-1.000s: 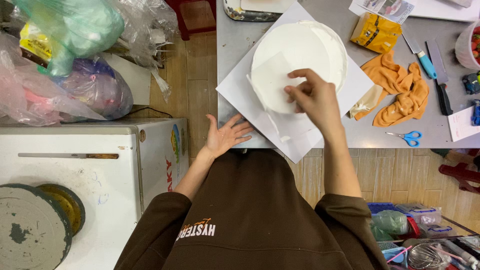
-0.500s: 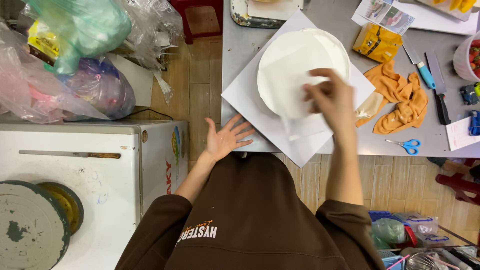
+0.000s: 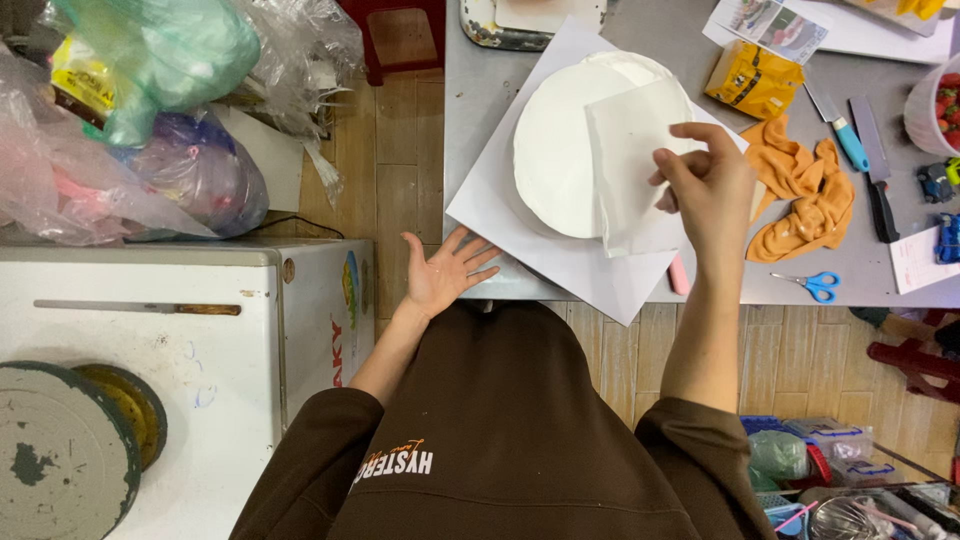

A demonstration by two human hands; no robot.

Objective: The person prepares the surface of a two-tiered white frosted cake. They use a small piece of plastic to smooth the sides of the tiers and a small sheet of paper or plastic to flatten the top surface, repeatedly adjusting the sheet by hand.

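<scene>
Fingers of the right hand [image 3: 705, 185]: pinched on the right edge of a white paper sheet [image 3: 632, 165], lifted and hanging over a round white cake [image 3: 565, 150]. Fingers of the left hand [image 3: 445, 272]: spread wide, palm up, holding nothing, at the near table edge, touching the corner of the white square board [image 3: 560, 265] under the cake.

Risk, judged: the sheet is thin and held by one edge only; it could sag and drag on the cake's surface, marking it. The board overhangs the near edge of the grey table [image 3: 470, 90], so a knock might tip it.

Packages:
- yellow pouch [image 3: 750, 80], rectangular, far right of the cake;
- printed leaflet [image 3: 772, 22], far edge;
- filled plastic bags [image 3: 140, 110], green, pink and clear, far left;
- orange cloth [image 3: 805, 190], crumpled, right of the hand.
</scene>
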